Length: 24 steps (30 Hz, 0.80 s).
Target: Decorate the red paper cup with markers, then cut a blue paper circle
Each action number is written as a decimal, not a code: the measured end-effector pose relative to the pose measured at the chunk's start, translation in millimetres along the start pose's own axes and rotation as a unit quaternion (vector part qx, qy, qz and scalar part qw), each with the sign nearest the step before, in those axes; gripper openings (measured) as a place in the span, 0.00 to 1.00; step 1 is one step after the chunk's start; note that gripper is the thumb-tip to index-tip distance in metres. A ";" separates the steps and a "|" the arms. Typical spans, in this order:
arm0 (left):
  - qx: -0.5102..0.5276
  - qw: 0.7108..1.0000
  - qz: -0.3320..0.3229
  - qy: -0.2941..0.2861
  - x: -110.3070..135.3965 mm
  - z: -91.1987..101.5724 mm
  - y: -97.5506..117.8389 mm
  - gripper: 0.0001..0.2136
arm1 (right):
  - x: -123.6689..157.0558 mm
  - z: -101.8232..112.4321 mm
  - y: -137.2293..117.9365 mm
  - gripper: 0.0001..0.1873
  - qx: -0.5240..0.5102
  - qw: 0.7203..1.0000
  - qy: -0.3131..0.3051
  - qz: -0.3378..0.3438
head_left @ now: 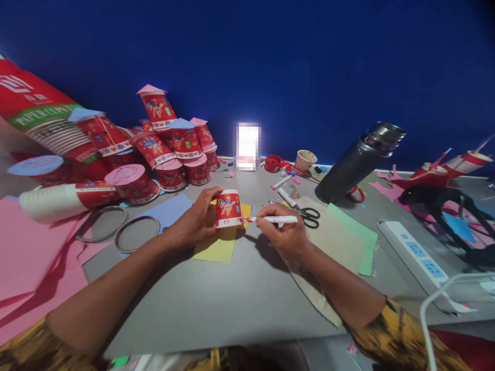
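left hand (197, 219): clamped on cup (228, 208), upside down on yellow sheet (218, 245), mid-table | right hand (284, 232): pinching marker (276, 219), tip touching cup rim | scissors (310, 216) just beyond right hand | flask (358, 162) rear right | cup pile (170, 149) rear left

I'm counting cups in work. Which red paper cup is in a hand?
The upside-down cup on the yellow paper, gripped by the left hand; the right hand holds a white marker at its rim. The other cups are piled behind, untouched.
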<state>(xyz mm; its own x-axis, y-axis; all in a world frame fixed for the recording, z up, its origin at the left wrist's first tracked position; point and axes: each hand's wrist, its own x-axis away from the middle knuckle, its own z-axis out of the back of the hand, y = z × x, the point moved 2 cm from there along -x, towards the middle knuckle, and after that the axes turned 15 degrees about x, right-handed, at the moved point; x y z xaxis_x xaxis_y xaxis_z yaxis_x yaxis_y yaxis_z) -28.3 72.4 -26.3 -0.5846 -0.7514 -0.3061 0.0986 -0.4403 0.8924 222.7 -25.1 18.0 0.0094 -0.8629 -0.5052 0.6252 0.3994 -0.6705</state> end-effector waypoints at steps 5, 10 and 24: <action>0.010 1.000 0.001 -0.002 -1.1 2.3 -3.6 0.44 | 0.2 -0.5 0.3 0.06 -0.002 1.000 0.001 -0.007; 0.017 1.000 0.005 -0.003 0.0 2.4 -3.8 0.45 | 0.3 -0.5 1.0 0.06 -0.010 1.000 0.009 -0.010; -0.007 1.000 -0.005 0.002 -0.1 2.0 -4.7 0.44 | -0.2 -0.1 1.6 0.06 -0.011 1.000 0.011 -0.002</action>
<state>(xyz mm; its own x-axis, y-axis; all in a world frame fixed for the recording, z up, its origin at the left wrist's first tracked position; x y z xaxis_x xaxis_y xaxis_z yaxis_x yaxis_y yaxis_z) -30.3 75.5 -29.8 -0.5830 -0.7484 -0.3163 0.1043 -0.4550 0.8843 223.6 -24.3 16.9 -0.0099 -0.8579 -0.5137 0.6075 0.4029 -0.6846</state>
